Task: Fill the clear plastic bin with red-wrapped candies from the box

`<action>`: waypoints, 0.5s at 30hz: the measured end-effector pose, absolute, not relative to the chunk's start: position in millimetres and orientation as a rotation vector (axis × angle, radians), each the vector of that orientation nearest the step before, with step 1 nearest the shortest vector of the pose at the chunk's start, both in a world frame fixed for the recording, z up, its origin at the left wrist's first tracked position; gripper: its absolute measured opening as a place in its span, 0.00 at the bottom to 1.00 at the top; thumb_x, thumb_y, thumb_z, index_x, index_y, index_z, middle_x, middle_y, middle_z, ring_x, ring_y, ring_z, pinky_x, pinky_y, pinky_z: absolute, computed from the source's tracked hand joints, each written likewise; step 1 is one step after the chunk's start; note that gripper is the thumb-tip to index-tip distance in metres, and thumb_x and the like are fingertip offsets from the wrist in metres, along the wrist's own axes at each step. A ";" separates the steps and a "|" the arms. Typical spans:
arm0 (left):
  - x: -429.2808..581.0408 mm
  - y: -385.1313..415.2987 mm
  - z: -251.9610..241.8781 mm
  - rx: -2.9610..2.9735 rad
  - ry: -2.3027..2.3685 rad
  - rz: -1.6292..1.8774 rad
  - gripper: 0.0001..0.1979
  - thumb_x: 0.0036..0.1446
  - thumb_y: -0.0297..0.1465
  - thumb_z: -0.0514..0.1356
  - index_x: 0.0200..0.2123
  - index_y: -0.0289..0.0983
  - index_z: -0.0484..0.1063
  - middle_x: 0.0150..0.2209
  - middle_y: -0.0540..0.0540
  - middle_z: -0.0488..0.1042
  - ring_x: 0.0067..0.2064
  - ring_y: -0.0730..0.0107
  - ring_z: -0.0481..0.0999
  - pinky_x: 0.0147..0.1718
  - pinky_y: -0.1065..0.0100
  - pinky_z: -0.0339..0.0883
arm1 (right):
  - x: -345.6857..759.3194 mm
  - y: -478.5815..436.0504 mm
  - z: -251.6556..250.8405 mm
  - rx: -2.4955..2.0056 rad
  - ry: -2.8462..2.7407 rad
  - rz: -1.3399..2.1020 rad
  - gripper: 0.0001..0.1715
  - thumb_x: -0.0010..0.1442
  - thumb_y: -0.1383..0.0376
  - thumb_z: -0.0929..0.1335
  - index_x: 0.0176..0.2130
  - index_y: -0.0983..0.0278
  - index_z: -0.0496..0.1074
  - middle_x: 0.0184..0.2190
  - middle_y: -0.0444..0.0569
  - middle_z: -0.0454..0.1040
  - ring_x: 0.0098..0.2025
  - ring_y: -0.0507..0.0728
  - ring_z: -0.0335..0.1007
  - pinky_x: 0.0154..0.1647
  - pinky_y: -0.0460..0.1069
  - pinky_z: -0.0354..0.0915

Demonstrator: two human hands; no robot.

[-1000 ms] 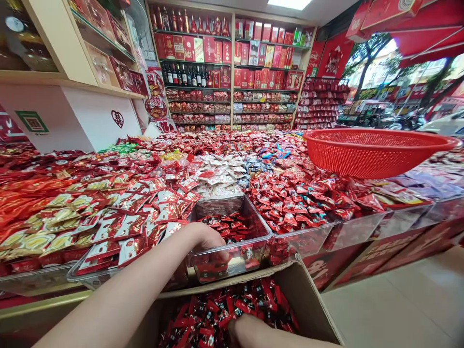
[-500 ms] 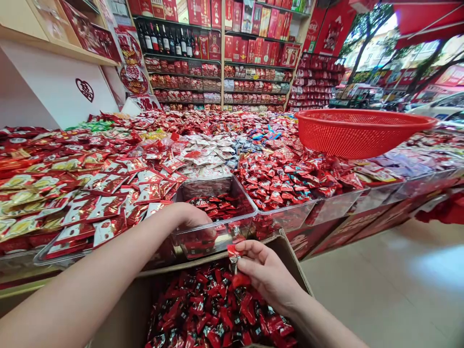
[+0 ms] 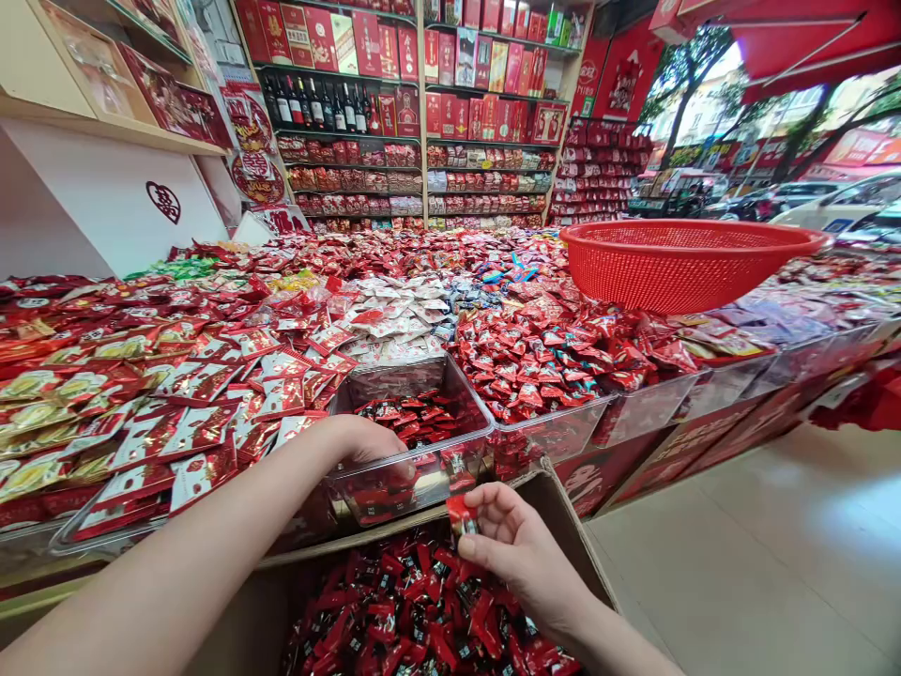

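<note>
My left hand (image 3: 370, 439) reaches over the front wall of a clear plastic bin (image 3: 485, 418). Its fingers are down inside, only dimly visible through the plastic, so their grip is unclear. Dark red wrapped candies (image 3: 415, 413) lie low in that bin. Just in front, my right hand (image 3: 511, 540) pinches a red-wrapped candy (image 3: 461, 516) between thumb and fingers. Below that hand is an open cardboard box (image 3: 573, 521) holding a heap of similar red and black wrapped candies (image 3: 401, 610).
Heaps of red and white packets (image 3: 204, 427) spread to the left, and red candies (image 3: 535, 366) fill the neighbouring bin. A red mesh basket (image 3: 690, 268) rests on the goods at right. Stocked shelves (image 3: 422, 122) stand behind. Tiled floor (image 3: 739, 535) shows at lower right.
The view has shifted slightly. My right hand has turned the candy, whose lower end no longer hangs below the thumb. My left hand stays in the bin.
</note>
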State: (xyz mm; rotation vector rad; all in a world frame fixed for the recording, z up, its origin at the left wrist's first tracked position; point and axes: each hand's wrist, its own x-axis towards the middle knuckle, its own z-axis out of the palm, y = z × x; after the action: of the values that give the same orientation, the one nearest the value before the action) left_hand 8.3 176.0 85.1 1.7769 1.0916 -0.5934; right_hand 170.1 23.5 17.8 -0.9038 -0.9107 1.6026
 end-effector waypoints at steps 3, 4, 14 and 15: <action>8.7 175.7 86.4 1.777 1.089 -0.597 0.12 0.39 0.40 0.58 0.27 0.38 0.72 0.26 0.51 0.74 0.21 0.75 0.66 0.23 0.73 0.62 | 164.8 15.8 0.1 -0.986 -1.001 1.765 0.18 0.39 0.76 0.65 0.33 0.64 0.59 0.28 0.40 0.64 0.29 0.45 0.58 0.28 0.40 0.55; 8.7 175.4 86.8 1.772 1.088 -0.601 0.13 0.40 0.39 0.57 0.27 0.38 0.72 0.26 0.50 0.74 0.21 0.75 0.67 0.22 0.73 0.62 | 162.7 13.1 -6.4 -1.041 -1.041 1.831 0.18 0.39 0.77 0.64 0.33 0.64 0.59 0.27 0.39 0.63 0.27 0.45 0.57 0.26 0.40 0.53; 9.5 176.4 85.7 1.777 1.086 -0.617 0.13 0.39 0.37 0.58 0.30 0.39 0.73 0.29 0.49 0.75 0.23 0.74 0.69 0.22 0.73 0.63 | 163.2 0.2 -53.6 -1.577 -1.578 1.705 0.10 0.42 0.65 0.65 0.29 0.65 0.68 0.23 0.42 0.65 0.25 0.48 0.58 0.24 0.43 0.53; 9.4 176.8 85.3 1.782 1.089 -0.613 0.13 0.39 0.37 0.58 0.30 0.39 0.73 0.30 0.49 0.75 0.24 0.74 0.69 0.23 0.73 0.63 | 164.8 0.2 -51.7 -1.549 -1.587 1.740 0.09 0.43 0.65 0.64 0.28 0.65 0.70 0.22 0.42 0.66 0.24 0.48 0.59 0.24 0.43 0.53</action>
State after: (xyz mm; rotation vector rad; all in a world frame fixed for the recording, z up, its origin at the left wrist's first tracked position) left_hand 9.4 176.8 85.3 1.7817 1.0892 -0.6130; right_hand 164.8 0.2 -51.7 -1.5489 -1.5875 1.7402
